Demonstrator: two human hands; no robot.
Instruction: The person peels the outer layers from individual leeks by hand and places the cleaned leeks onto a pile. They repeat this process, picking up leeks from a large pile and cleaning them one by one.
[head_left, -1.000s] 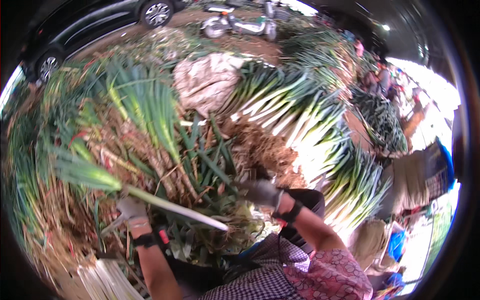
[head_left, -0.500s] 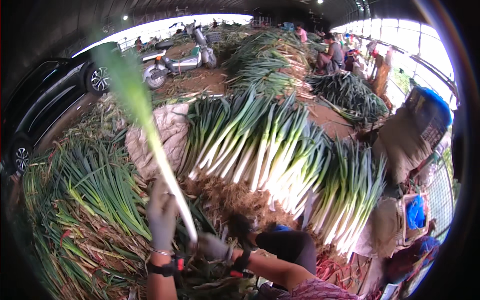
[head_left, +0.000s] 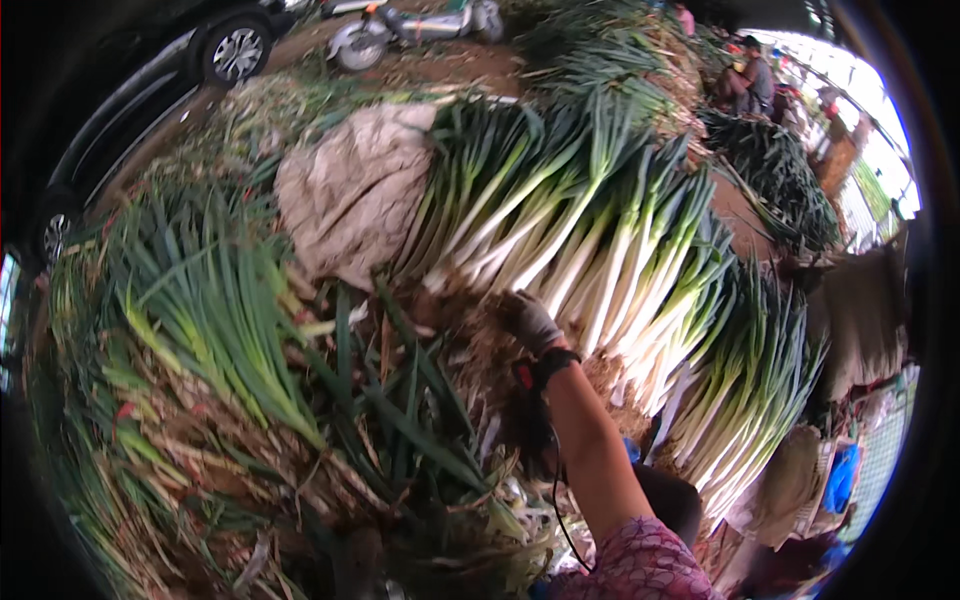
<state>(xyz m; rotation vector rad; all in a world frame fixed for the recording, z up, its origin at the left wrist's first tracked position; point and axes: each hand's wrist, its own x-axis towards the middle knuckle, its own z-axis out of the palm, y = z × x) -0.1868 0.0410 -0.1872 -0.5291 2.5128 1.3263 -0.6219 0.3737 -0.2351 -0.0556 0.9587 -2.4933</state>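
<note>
My right hand [head_left: 530, 324], in a grey work glove dirty at the fingertips and with a black band at the wrist, reaches to the row of large green onions [head_left: 620, 265]. Its fingers are closed at the root end of one green onion [head_left: 560, 226], whose white stalk slants up and right across the others. The fingertips partly blend into the brown roots. My left hand is not in view. Left of my arm spreads a heap of loose green onions [head_left: 225, 310], with broad cut leaves [head_left: 425, 430] nearer the middle.
A crumpled beige sack [head_left: 350, 195] lies at the row's left end. More onion piles [head_left: 770, 175] stretch behind, near a seated person [head_left: 750, 80]. A scooter [head_left: 410, 28] and a dark car [head_left: 135, 105] stand at far left. At right are sacks and a crate with blue plastic [head_left: 842, 478].
The green onion held upright before me now lies on the row. My right hand has moved up to its root end. My left hand has left the view, and the view has tilted down.
</note>
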